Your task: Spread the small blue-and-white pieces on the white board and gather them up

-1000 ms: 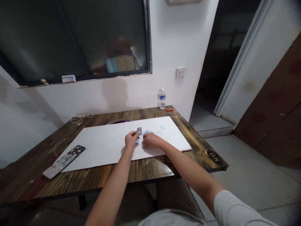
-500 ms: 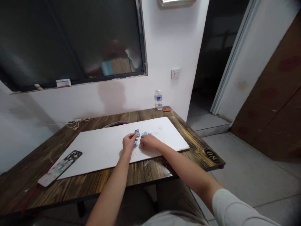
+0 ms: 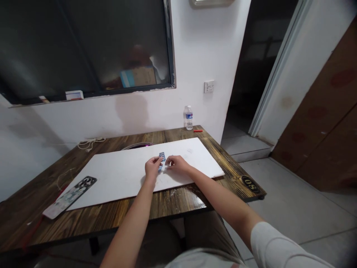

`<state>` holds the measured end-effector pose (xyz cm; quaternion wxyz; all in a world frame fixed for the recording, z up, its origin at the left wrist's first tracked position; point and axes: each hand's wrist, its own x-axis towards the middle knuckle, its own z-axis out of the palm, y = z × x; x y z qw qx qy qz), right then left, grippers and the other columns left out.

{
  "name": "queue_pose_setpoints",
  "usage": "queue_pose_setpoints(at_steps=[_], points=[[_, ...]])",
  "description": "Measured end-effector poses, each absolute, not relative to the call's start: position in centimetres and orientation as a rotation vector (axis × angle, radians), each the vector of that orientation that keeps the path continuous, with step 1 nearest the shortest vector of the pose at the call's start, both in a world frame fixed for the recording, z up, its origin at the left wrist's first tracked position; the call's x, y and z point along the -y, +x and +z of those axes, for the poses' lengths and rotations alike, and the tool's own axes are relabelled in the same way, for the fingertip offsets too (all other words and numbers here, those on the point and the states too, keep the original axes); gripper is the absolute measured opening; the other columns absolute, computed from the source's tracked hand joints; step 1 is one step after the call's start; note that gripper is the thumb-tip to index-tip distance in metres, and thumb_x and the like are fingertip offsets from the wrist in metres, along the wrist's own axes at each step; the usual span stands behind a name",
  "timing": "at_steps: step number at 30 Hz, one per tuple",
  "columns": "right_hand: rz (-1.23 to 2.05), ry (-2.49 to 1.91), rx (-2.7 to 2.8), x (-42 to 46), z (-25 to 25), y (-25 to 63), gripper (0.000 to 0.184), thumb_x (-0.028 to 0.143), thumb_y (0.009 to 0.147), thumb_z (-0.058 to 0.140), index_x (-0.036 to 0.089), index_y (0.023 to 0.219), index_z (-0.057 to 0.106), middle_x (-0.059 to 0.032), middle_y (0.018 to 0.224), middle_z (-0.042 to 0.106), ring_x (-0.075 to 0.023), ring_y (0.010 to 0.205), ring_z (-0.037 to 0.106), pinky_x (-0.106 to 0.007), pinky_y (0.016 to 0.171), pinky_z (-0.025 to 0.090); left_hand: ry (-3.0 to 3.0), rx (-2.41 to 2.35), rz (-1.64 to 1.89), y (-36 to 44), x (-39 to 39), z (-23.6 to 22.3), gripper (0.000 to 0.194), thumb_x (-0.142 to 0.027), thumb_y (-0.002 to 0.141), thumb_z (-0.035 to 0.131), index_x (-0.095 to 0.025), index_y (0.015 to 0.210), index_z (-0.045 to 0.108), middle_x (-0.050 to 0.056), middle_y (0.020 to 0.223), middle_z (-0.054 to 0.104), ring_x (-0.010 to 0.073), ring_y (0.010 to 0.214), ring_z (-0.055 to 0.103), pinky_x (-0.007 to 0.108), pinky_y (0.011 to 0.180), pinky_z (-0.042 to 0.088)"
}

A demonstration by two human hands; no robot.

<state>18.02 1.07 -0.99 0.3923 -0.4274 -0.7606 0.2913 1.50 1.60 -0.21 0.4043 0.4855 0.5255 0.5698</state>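
As I watch from the head camera, a white wall (image 3: 139, 119) and a dark window (image 3: 83, 48) rise behind a wooden bench (image 3: 178, 203). A white board (image 3: 117, 178) lies across the bench, with a patterned phone case (image 3: 69, 197) just left of it. A water bottle (image 3: 189, 118) stands near the far edge, beside a small red stick (image 3: 198, 131). On the board, small blue-and-white striped pieces (image 3: 161, 162) sit between the grips. The left grip (image 3: 153, 167) is closed on them. The right grip (image 3: 177, 163) is curled just beside them, and I cannot tell whether it touches.
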Motion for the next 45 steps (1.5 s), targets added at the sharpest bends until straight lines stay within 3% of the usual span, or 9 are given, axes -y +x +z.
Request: queue_pose_setpoints(at_steps=[5, 9, 12, 20, 24, 30, 36, 42, 45], points=[[0.815, -1.086, 1.716, -2.0, -1.3, 18.4, 0.027, 0.013, 0.06, 0.079, 0.018, 0.087, 0.073, 0.004, 0.069, 0.066, -0.0108, 0.062, 0.055, -0.022, 0.061, 0.041, 1.203, -1.349, 1.443, 1.5, -1.3, 0.2, 0.042, -0.046, 0.053, 0.08, -0.015, 0.08, 0.072, 0.004, 0.063, 0.068, 0.0158, 0.057, 0.062, 0.023, 0.049, 0.043], [0.712, -1.061, 1.568, -2.2, -1.3, 18.7, 0.007, 0.021, 0.067, 0.077, 0.019, 0.072, 0.073, 0.0, 0.071, 0.068, -0.0132, 0.064, 0.057, -0.025, 0.063, 0.043, 1.166, -1.371, 1.417, 1.6, -1.3, 0.3, 0.041, -0.045, 0.052, 0.08, -0.015, 0.078, 0.071, 0.004, 0.064, 0.068, 0.0161, 0.057, 0.062, 0.023, 0.047, 0.042], [0.571, -0.929, 1.499, -2.0, -1.2, 18.7, 0.011, 0.03, 0.072, 0.077, 0.019, 0.069, 0.073, -0.0026, 0.073, 0.067, -0.0145, 0.066, 0.057, -0.026, 0.062, 0.044, 1.17, -1.359, 1.387, 1.6, -1.2, 0.2, 0.038, -0.043, 0.051, 0.08, -0.015, 0.075, 0.071, 0.004, 0.064, 0.068, 0.015, 0.056, 0.062, 0.022, 0.048, 0.041], [0.509, -0.793, 1.636, -1.6, -1.2, 18.5, 0.012, 0.032, 0.081, 0.071, 0.023, 0.084, 0.078, -0.0046, 0.083, 0.07, -0.0156, 0.073, 0.062, -0.027, 0.066, 0.048, 1.225, -1.208, 1.302, 2.0, -0.5, 0.8, 0.043, -0.045, 0.048, 0.085, -0.015, 0.073, 0.071, 0.005, 0.063, 0.069, 0.0161, 0.057, 0.064, 0.023, 0.052, 0.039], [0.53, -0.766, 1.677, -1.5, -1.0, 18.6, 0.021, 0.039, 0.08, 0.074, 0.024, 0.093, 0.078, -0.0054, 0.092, 0.07, -0.0167, 0.081, 0.064, -0.027, 0.069, 0.05, 1.177, -1.163, 1.322, 1.9, -0.8, 0.7, 0.047, -0.048, 0.046, 0.086, -0.015, 0.074, 0.07, 0.004, 0.062, 0.068, 0.0148, 0.056, 0.062, 0.023, 0.052, 0.038], [0.551, -0.781, 1.677, -1.5, -0.8, 18.7, 0.023, 0.041, 0.088, 0.065, 0.023, 0.088, 0.078, -0.0066, 0.09, 0.07, -0.0182, 0.082, 0.065, -0.03, 0.072, 0.051, 1.113, -1.113, 1.296, 2.0, -1.3, 0.4, 0.051, -0.051, 0.041, 0.088, -0.016, 0.073, 0.07, 0.004, 0.065, 0.068, 0.0124, 0.054, 0.06, 0.021, 0.049, 0.034], [0.701, -0.813, 1.584, -1.5, -0.6, 18.4, 0.021, 0.041, 0.074, 0.076, 0.021, 0.079, 0.072, -0.004, 0.081, 0.07, -0.0174, 0.075, 0.063, -0.031, 0.072, 0.051, 1.184, -1.121, 1.261, 2.0, -0.7, 0.9, 0.049, -0.052, 0.044, 0.087, -0.016, 0.073, 0.071, 0.006, 0.067, 0.07, 0.0153, 0.058, 0.063, 0.023, 0.051, 0.037], [1.158, -0.686, 1.33, -1.6, -0.7, 18.3, 0.054, 0.039, 0.056, 0.086, 0.021, 0.101, 0.063, 0.005, 0.062, 0.064, -0.0142, 0.058, 0.06, -0.029, 0.063, 0.05, 1.275, -1.128, 1.219, 1.7, -0.9, 0.7, 0.046, -0.053, 0.051, 0.084, -0.016, 0.076, 0.074, 0.008, 0.067, 0.071, 0.0164, 0.06, 0.062, 0.024, 0.054, 0.039], [1.318, -0.648, 1.313, -1.6, -0.7, 18.4, 0.048, 0.039, 0.052, 0.088, 0.018, 0.087, 0.064, 0.0024, 0.063, 0.066, -0.0138, 0.057, 0.06, -0.03, 0.063, 0.05, 1.298, -1.094, 1.19, 1.7, -0.9, 0.6, 0.044, -0.053, 0.053, 0.083, -0.016, 0.074, 0.074, 0.007, 0.066, 0.071, 0.0157, 0.059, 0.061, 0.024, 0.054, 0.039]])
